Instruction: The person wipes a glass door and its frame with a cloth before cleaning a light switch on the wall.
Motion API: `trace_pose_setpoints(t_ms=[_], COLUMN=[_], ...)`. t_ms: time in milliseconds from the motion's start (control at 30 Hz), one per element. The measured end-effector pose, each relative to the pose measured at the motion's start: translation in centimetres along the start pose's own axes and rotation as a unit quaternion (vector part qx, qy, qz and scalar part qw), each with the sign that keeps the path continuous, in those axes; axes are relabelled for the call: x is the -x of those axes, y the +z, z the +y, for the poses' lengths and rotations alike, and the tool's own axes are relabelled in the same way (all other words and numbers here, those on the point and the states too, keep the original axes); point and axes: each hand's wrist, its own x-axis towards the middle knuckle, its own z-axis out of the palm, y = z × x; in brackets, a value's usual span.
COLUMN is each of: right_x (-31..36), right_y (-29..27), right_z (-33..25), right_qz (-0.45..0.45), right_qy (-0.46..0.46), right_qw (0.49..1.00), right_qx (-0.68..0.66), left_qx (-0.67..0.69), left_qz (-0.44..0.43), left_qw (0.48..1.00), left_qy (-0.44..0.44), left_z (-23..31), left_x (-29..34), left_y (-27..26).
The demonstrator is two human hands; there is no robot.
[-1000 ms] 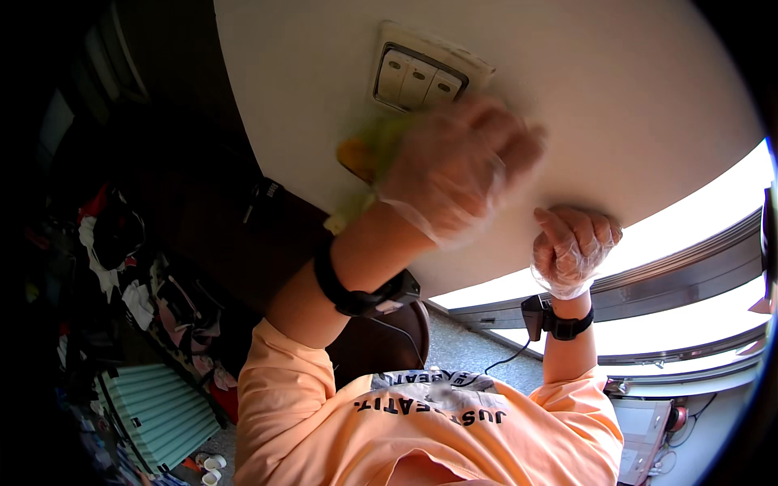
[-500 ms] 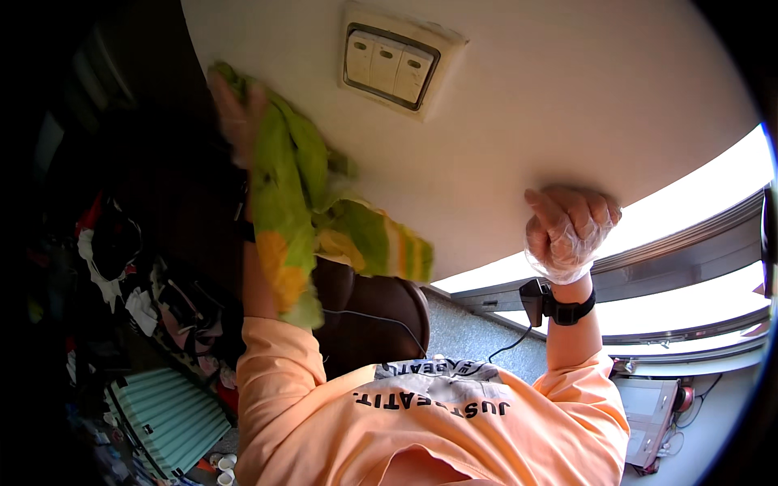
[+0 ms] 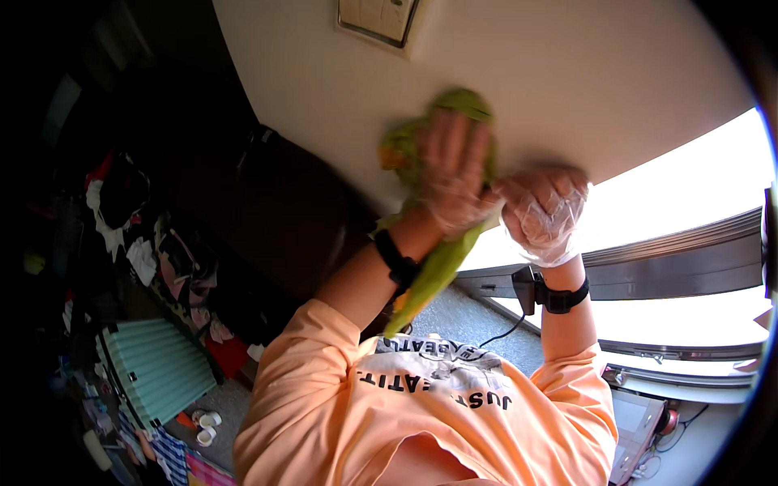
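My left hand (image 3: 458, 174), in a thin clear plastic glove, lies over a green and yellow cloth (image 3: 442, 275) and presses it to the pale wall (image 3: 583, 81). Part of the cloth bunches above and beside the fingers; a long end hangs below the wrist. That hand is somewhat blurred. Just to its right, my right hand (image 3: 547, 211), gloved likewise, rests with bent fingers against the wall near its edge by the window. No object shows in it, and the two hands nearly meet. Each wrist wears a black band.
A cream switch panel (image 3: 375, 18) is set in the wall above. Bright window frames (image 3: 664, 271) run along the right. A dark brown seat (image 3: 284, 202) stands left of the hands. Clothes and a pale green ribbed item (image 3: 158, 368) lie at lower left.
My left hand has swept right with the cloth, from the far left of the wall to beside my right hand. The switch panel now sits higher in view.
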Motion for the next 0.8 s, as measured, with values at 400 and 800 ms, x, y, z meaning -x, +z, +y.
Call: trace_pose_setpoints(t_ms=[400, 800], right_x=[16.4, 19.5], right_y=[-7.6, -9.0], right_z=[-0.6, -2.5], right_qz=[-0.092, -0.139], right_qy=[0.157, 0.23], right_qw=[0.982, 0.963], right_qx=[0.04, 0.025], left_qx=[0.01, -0.12], left_qz=[-0.1, 0.077], left_qw=[0.978, 0.983], left_qy=[0.181, -0.117], left_z=[-7.7, -20.7], left_x=[5.0, 3.5], left_y=[-2.6, -8.2])
